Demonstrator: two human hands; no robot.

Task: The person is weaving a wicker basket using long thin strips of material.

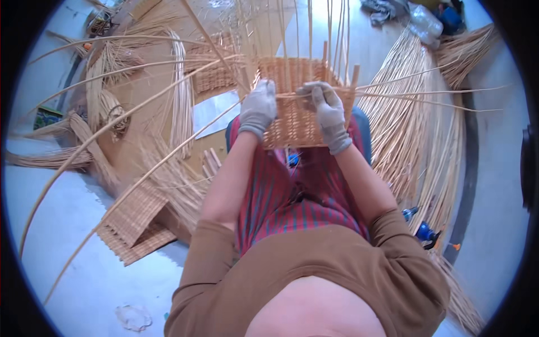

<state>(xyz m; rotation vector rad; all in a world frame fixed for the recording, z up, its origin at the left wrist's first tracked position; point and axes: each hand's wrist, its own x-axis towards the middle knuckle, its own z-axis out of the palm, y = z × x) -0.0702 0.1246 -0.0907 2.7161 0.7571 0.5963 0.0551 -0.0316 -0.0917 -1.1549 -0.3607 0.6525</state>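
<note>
A square, partly woven rattan basket (289, 121) rests on my lap between striped-clad knees, with long upright stakes (311, 33) rising from its far side and loose weaving strands reaching out to both sides. My left hand (258, 109), in a pale knit glove, is closed on strands at the basket's left edge. My right hand (328, 112), gloved alike, pinches a horizontal strand near the right part of the weave, its thumb uppermost. The undersides of both hands are hidden.
Bundles of long strands (393, 129) lie at my right beside blue tools (424, 233). At my left are more bundles (179, 90), flat woven mats (132, 224) and a pale sheet (213, 112). Behind the basket sits another woven piece (210, 70); dark cloth and plastic bags (421, 25) lie at the back right.
</note>
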